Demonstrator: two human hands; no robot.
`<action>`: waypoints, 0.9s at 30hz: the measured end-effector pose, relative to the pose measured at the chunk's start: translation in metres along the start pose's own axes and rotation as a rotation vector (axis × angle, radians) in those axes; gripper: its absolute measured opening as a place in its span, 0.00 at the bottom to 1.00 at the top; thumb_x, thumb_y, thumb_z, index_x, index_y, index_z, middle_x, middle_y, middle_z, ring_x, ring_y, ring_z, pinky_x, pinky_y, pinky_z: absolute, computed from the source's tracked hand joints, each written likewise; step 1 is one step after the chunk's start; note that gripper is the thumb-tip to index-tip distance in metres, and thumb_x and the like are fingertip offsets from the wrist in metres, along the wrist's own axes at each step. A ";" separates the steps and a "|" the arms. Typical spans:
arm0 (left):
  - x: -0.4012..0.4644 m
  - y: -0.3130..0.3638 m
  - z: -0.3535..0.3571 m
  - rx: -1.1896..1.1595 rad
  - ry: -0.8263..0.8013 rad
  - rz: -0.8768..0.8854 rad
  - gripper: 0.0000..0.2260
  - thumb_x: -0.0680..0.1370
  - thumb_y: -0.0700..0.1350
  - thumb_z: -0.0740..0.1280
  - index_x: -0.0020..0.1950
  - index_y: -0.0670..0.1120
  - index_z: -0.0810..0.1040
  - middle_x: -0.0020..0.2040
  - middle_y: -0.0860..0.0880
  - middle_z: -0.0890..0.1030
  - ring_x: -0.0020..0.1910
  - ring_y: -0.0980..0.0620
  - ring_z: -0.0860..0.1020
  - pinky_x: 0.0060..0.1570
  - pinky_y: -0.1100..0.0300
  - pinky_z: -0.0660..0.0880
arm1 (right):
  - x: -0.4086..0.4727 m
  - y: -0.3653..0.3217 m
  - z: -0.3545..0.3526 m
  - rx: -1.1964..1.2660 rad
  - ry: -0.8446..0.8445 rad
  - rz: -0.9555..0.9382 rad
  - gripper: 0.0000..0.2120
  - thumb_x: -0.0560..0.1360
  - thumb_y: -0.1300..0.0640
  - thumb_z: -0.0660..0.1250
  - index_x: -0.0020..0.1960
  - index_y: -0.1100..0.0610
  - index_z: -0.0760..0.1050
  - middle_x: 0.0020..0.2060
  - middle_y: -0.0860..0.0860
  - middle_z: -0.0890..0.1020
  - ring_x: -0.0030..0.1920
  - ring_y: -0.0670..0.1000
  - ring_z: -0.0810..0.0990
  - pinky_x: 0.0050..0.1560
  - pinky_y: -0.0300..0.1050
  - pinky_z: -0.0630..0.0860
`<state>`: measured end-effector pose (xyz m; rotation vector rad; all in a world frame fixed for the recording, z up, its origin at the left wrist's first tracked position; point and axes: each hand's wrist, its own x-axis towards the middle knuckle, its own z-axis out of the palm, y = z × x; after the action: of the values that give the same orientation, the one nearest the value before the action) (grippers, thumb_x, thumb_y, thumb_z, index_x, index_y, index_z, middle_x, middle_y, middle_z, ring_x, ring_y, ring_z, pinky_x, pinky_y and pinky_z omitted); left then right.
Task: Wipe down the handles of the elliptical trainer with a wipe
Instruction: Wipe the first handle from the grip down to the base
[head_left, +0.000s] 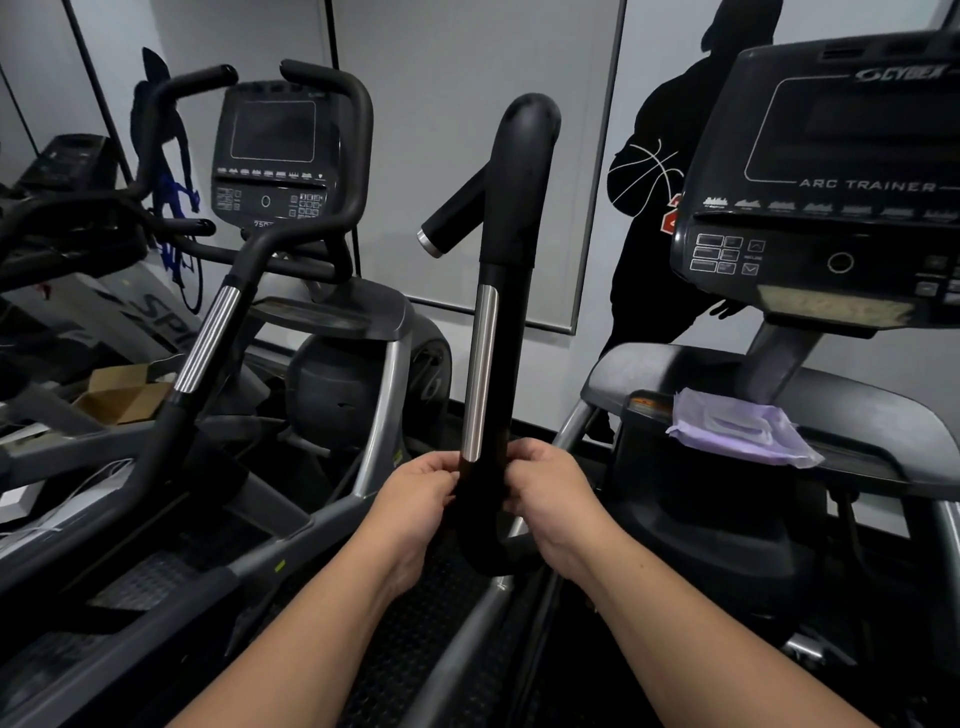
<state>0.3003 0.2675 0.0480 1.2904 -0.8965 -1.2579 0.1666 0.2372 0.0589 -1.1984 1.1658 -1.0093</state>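
Both hands (423, 491) (545, 488) curled against lower end of black handle (501, 332), fingertips hidden so grip uncertain, no wipe visible in either, purple wipe pack (743, 428) sitting right on console shelf (883, 467) — risk: bare-hand rubbing, chrome strip (480, 374) skipped.

The handle (511, 332) looks matt black, rubbery at its top, with a shiny brushed-metal strip (480, 374). The lilac wipe packet (743, 428) at right looks like soft, crinkled plastic.
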 end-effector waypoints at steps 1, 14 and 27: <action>0.000 0.001 0.000 -0.005 0.011 0.003 0.10 0.81 0.33 0.63 0.52 0.41 0.84 0.38 0.45 0.85 0.32 0.55 0.81 0.36 0.61 0.77 | 0.000 -0.001 0.002 0.013 -0.012 0.002 0.13 0.73 0.72 0.62 0.44 0.59 0.82 0.36 0.55 0.86 0.38 0.54 0.84 0.40 0.48 0.82; -0.021 -0.012 -0.007 0.122 0.159 0.296 0.10 0.78 0.36 0.71 0.45 0.50 0.86 0.41 0.47 0.87 0.43 0.48 0.84 0.49 0.49 0.80 | -0.010 0.003 -0.006 -0.407 0.016 -0.267 0.16 0.66 0.56 0.60 0.49 0.47 0.81 0.47 0.47 0.84 0.49 0.50 0.83 0.54 0.56 0.81; -0.024 -0.036 -0.009 0.256 0.271 0.414 0.14 0.77 0.39 0.73 0.43 0.59 0.84 0.45 0.51 0.86 0.45 0.55 0.83 0.52 0.52 0.81 | -0.009 0.008 -0.020 -0.389 -0.123 -0.389 0.07 0.80 0.48 0.67 0.47 0.48 0.81 0.40 0.45 0.81 0.37 0.40 0.78 0.42 0.38 0.72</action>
<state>0.3000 0.2977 0.0155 1.3468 -1.0824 -0.6449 0.1452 0.2441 0.0522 -1.8236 1.0831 -1.0002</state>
